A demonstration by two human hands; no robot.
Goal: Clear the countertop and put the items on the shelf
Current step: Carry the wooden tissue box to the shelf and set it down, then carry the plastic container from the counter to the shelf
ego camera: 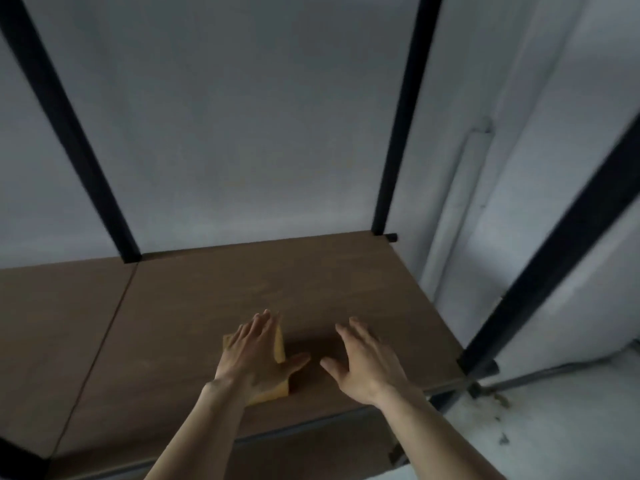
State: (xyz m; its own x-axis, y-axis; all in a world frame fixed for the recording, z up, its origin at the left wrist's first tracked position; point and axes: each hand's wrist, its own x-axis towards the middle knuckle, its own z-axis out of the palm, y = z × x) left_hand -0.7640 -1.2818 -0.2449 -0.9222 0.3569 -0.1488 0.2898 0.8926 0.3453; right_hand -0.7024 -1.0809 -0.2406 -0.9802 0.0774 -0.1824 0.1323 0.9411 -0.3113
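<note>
A flat yellow-tan item [279,346], perhaps a cloth or a sponge, lies on the brown wooden shelf board [214,299]. My left hand [258,355] rests flat on top of it with fingers spread, covering most of it. My right hand [362,363] hovers just to the right, palm down and fingers apart, holding nothing. The countertop is out of view.
Black metal uprights [398,126] frame the shelf at the back left, back right and front right. A grey wall [225,116] stands behind it. A white pipe [457,202] runs down the wall at right. Another board lies below the front edge.
</note>
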